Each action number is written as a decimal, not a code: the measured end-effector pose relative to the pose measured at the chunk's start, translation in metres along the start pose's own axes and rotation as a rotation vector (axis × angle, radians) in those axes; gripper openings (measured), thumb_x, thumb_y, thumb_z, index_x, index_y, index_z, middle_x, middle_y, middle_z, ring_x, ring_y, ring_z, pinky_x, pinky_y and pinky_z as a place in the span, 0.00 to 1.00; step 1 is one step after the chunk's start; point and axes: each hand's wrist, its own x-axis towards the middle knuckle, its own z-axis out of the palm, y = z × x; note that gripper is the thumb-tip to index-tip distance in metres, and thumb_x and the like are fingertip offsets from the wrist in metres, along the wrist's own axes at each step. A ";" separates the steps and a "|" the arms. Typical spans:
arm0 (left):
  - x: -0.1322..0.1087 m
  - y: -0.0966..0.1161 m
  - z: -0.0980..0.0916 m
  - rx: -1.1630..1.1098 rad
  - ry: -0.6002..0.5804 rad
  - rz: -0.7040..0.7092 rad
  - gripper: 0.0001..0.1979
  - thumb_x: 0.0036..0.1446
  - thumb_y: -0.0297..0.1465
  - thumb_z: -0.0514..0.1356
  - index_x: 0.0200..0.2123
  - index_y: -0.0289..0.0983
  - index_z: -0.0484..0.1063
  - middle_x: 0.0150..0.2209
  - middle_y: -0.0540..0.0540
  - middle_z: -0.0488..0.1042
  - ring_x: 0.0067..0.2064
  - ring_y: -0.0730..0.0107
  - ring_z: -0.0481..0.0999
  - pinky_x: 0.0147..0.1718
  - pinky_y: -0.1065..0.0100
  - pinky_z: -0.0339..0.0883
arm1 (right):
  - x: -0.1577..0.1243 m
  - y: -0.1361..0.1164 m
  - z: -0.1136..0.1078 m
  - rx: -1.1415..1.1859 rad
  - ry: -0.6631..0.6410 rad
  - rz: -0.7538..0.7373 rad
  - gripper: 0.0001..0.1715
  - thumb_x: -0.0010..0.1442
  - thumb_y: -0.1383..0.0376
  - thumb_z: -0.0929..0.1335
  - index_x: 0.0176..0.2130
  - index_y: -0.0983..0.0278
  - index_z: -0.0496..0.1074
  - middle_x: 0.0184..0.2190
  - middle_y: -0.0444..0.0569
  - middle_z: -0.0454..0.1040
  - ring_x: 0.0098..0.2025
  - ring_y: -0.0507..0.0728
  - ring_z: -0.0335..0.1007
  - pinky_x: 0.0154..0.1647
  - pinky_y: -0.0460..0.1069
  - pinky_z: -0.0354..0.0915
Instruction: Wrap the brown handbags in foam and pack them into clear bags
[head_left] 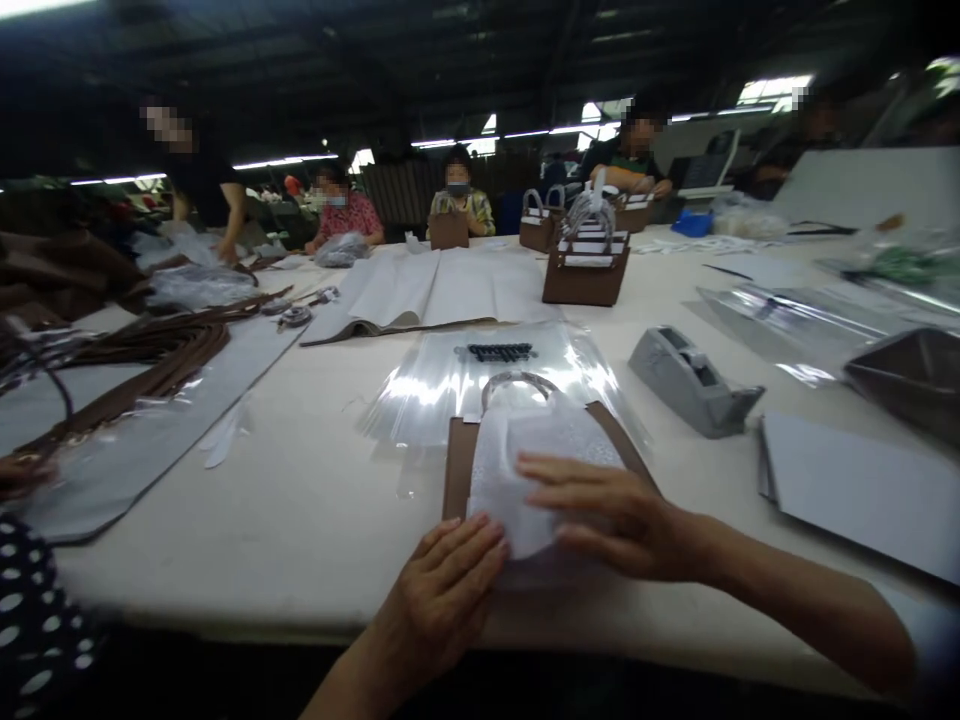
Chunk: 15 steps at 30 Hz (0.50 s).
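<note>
A brown bag (pixel 459 462) lies flat at the near edge of the white table (pixel 300 510), covered by a white foam wrapping sheet (pixel 525 440). My left hand (pixel 442 590) rests flat on the sheet's lower left part with its fingers stretched out. My right hand (pixel 607 515) presses flat across the sheet from the right, fingers pointing left. Neither hand holds anything. Just beyond the bag lies a stack of clear plastic bags (pixel 480 385) with a dark printed strip and a curved handle showing.
A grey tape dispenser (pixel 690 380) stands to the right, grey card sheets (pixel 862 490) nearer right. Brown straps (pixel 150 365) lie at the left. A brown box of bags (pixel 586 265) and white sheets (pixel 435 290) sit further back. Several people work along the far side.
</note>
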 end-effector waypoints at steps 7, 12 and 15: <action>0.006 -0.014 0.005 0.033 0.052 0.072 0.17 0.55 0.23 0.56 0.50 0.33 0.65 0.49 0.40 0.70 0.55 0.62 0.64 0.54 0.62 0.57 | -0.103 -0.015 0.014 -0.270 0.561 0.604 0.04 0.57 0.66 0.64 0.33 0.63 0.68 0.49 0.50 0.67 0.50 0.56 0.65 0.50 0.50 0.63; 0.005 -0.012 0.007 0.049 0.020 0.044 0.20 0.55 0.23 0.56 0.52 0.37 0.62 0.49 0.43 0.70 0.55 0.62 0.65 0.56 0.56 0.55 | -0.123 -0.028 0.074 -0.346 0.708 0.684 0.11 0.57 0.64 0.65 0.41 0.63 0.66 0.50 0.53 0.66 0.51 0.57 0.64 0.50 0.52 0.64; 0.004 -0.013 0.002 0.034 -0.036 0.048 0.22 0.55 0.23 0.56 0.54 0.38 0.60 0.51 0.43 0.69 0.56 0.61 0.63 0.57 0.53 0.54 | -0.117 -0.030 0.086 -0.347 0.801 0.718 0.17 0.57 0.63 0.65 0.46 0.63 0.63 0.50 0.54 0.65 0.51 0.58 0.64 0.50 0.53 0.64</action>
